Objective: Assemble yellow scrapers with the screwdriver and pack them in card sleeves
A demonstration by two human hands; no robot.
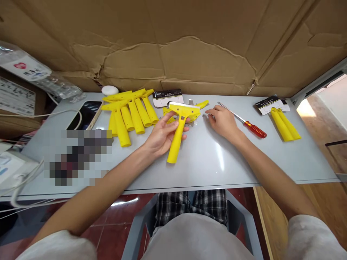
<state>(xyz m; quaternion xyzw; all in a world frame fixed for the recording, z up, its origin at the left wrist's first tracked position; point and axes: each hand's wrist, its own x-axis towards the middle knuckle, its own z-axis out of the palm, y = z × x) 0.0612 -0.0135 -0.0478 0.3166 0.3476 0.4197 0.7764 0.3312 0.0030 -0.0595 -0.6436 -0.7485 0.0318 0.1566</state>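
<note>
My left hand (162, 135) is closed around the neck of a yellow scraper (177, 139), which has a metal blade strip along its wide head. The scraper is held a little above the table, its handle slanting toward me. My right hand (223, 121) rests at the table to the right, fingertips down beside a few tiny metal screws (203, 115); whether one is pinched I cannot tell. Behind the held scraper lie more yellow parts (204, 104), partly hidden by it. A screwdriver with a red handle (255, 129) lies just right of my right hand.
Several yellow scrapers (121, 126) lie together at the left. Black-and-white packaging cards (168, 96) are at the back; two yellow handles (284, 124) lie far right. A phone (86, 115), a plastic bottle (35, 70) and cables are leftmost. Cardboard (200, 61) walls the rear edge.
</note>
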